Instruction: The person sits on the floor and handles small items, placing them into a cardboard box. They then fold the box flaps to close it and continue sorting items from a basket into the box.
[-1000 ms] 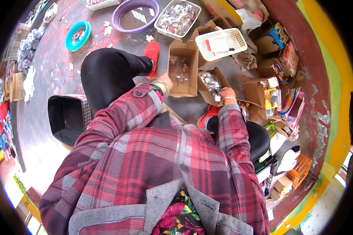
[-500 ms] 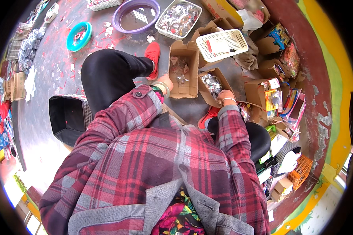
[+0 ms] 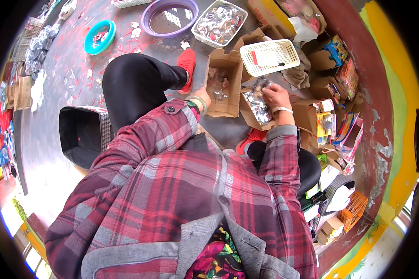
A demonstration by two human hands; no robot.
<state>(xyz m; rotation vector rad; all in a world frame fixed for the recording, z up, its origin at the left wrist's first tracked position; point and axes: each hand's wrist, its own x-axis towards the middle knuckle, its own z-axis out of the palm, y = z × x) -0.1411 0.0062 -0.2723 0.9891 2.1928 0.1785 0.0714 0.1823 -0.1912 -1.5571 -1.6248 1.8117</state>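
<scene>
Cardboard boxes sit on the grey floor (image 3: 79, 60) in front of the seated person in the head view. The left hand (image 3: 203, 98) rests at the near left edge of an open cardboard box (image 3: 224, 83) that holds a few small clear-wrapped pieces (image 3: 219, 86); whether its fingers grip the flap or only touch it cannot be told, as they are mostly hidden behind the wrist and bangles. Just to the right, touching that box, a second open box (image 3: 253, 111) is filled with shiny silver-wrapped items (image 3: 257, 103). The right hand (image 3: 275, 96) is over its far end, fingers curled around a small bundle of the shiny wrapped pieces (image 3: 260, 85) held above the box. Beyond the boxes stands a white plastic basket (image 3: 269, 56) holding a red stick-like thing and some paper. Farther out on the floor are a clear rectangular tray (image 3: 219, 22) heaped with glittering wrapped pieces, a purple round basin (image 3: 170, 16) and a teal bowl (image 3: 99, 36) with scraps in it. Near the person's left leg stands a black bin (image 3: 81, 135), its inside dark. More cartons with colourful packets (image 3: 333, 121) crowd the wall side at the right.
</scene>
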